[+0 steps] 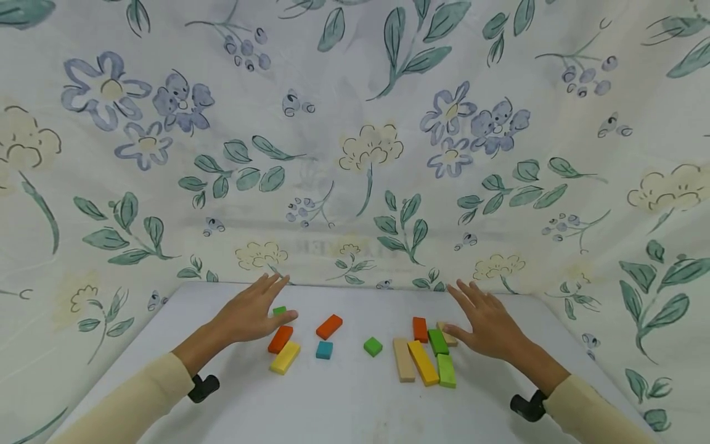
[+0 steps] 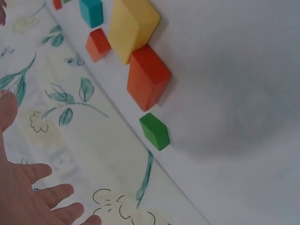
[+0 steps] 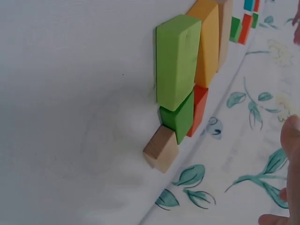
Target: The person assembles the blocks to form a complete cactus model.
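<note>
**Left hand [image 1: 252,314] and right hand [image 1: 488,324] raised, fingers spread, near two clusters of blocks**

Taking the central green block [image 1: 373,346] as landmark, set cornerwise on the white tabletop [image 1: 355,407], the small green block [image 1: 280,310] lies left of it and farther from the person, partly covered by the left hand. The orange-red block [image 1: 280,340], also left of the landmark, has its long axis running from near left to far right; the yellow block [image 1: 285,358], left and slightly nearer the person, runs much the same way. Right of the landmark and slightly farther off, the small tan block [image 1: 450,338] slants from far left to near right, partly hidden by the right thumb. Between it and the landmark, the dark green block [image 1: 438,341] slants likewise.

Both forearms angle inward; the fingers point away from the person, the thumbs toward each other. On each hand thumb and fingers stand apart, gripping nothing.

The left wrist view uncovers the small green block, just beside the orange-red block, whose other end meets the yellow block. The right wrist view uncovers the small tan block against the dark green block, but catches only part of the right hand. The head view alone shows the cream sleeves [image 1: 130,401].
</note>
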`<action>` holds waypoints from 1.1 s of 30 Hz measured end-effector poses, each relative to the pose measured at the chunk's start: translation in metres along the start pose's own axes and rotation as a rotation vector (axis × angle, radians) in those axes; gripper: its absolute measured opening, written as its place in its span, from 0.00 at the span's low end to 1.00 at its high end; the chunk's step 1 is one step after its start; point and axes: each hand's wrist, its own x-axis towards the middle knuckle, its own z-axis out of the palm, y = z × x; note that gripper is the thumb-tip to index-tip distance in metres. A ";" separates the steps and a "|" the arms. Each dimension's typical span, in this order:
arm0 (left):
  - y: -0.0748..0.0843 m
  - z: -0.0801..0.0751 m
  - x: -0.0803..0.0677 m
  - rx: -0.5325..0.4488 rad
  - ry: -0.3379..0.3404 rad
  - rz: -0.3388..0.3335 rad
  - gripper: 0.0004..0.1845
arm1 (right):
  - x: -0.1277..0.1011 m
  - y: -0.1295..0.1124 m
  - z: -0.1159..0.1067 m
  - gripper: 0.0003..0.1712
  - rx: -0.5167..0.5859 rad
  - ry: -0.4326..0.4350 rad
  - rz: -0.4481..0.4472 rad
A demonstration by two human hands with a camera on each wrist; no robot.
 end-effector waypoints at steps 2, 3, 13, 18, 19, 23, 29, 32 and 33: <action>0.002 0.001 0.000 -0.005 -0.001 0.000 0.51 | 0.000 -0.002 0.000 0.51 -0.001 -0.011 0.001; 0.003 0.002 0.001 -0.007 -0.001 0.000 0.50 | 0.000 -0.003 0.000 0.51 -0.002 -0.014 0.001; 0.015 -0.001 0.009 -0.047 -0.004 0.032 0.47 | 0.005 -0.006 -0.002 0.53 -0.001 0.022 -0.030; 0.019 0.009 0.008 -0.071 -0.047 0.016 0.48 | -0.001 -0.012 0.006 0.51 0.022 -0.022 -0.030; 0.020 0.011 0.007 -0.080 -0.057 0.014 0.48 | -0.003 -0.014 0.008 0.50 0.027 -0.034 -0.032; 0.030 0.019 0.007 -0.104 -0.067 0.041 0.49 | -0.009 -0.019 0.014 0.49 0.042 -0.030 -0.044; 0.049 0.023 0.016 -0.127 -0.085 0.076 0.48 | -0.006 -0.025 0.013 0.48 0.078 -0.015 -0.092; 0.062 0.028 0.021 -0.144 -0.110 0.082 0.49 | -0.004 -0.029 0.013 0.47 0.114 -0.050 -0.103; 0.068 0.031 0.022 -0.150 -0.123 0.084 0.50 | -0.004 -0.031 0.013 0.47 0.126 -0.067 -0.102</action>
